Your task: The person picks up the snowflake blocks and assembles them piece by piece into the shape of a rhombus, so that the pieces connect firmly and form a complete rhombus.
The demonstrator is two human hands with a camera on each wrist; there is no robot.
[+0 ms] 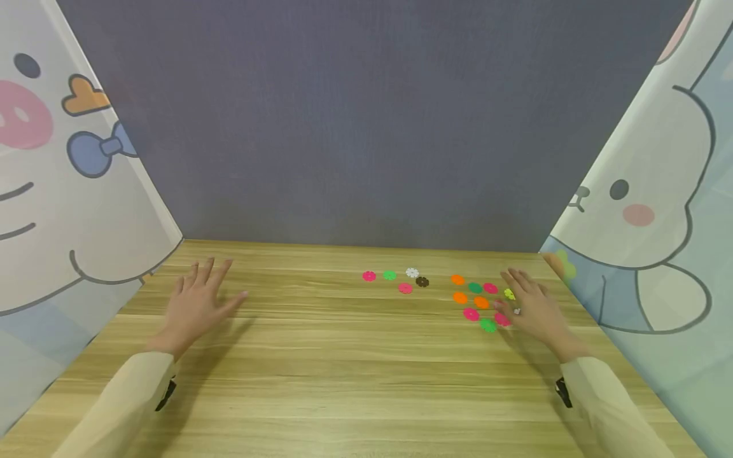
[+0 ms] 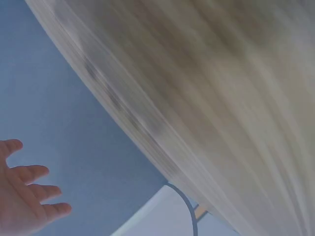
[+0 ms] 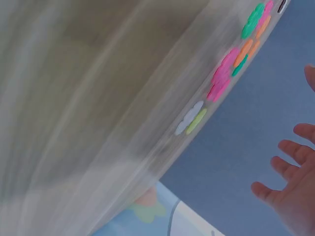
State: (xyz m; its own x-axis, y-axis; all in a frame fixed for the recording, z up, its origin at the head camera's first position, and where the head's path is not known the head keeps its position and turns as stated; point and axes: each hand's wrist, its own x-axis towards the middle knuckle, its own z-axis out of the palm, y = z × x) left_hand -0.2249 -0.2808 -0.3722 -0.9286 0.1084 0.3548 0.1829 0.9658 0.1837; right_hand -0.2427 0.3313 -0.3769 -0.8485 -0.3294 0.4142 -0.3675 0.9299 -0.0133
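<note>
Left hand (image 1: pixel 193 310) and right hand (image 1: pixel 536 313) well apart, fingers extended, empty; flower-shaped discs (image 1: pixel 481 303) lie beside right, on table (image 1: pixel 343 381). Judged pre-grasp; pinching one calls for lowered fingertips.

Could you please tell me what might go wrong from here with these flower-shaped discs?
The right hand hovers by the right cluster of flower-shaped discs, so a low sweep might scatter them. In the head view that hand hides most of the white disc beside the yellow disc, which could be overlooked. The discs look thin and lie flat on the table, so fingers may struggle to lift one.
</note>
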